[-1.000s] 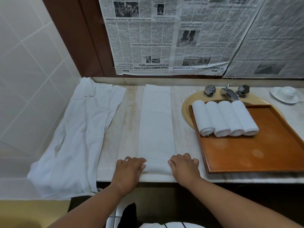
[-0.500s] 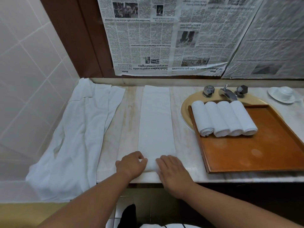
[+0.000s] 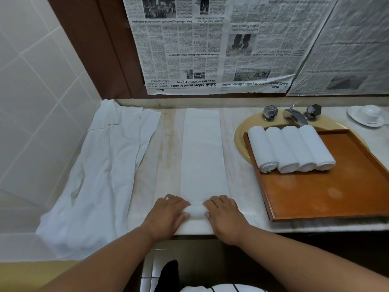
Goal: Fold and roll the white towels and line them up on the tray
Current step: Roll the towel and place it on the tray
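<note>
A white towel folded into a long narrow strip lies lengthwise on the marble counter. Its near end is turned up into a small roll. My left hand grips the roll's left end and my right hand grips its right end, fingers curled over it. Several rolled white towels lie side by side at the far left of the brown wooden tray.
A heap of loose white towels covers the counter's left end beside the tiled wall. The tray sits over a yellow basin with a chrome tap. A white cup and saucer stand far right. Newspaper covers the wall behind.
My hands drew together from the strip's outer corners, and the flat near end of the strip is now turned up into a small roll between them.
</note>
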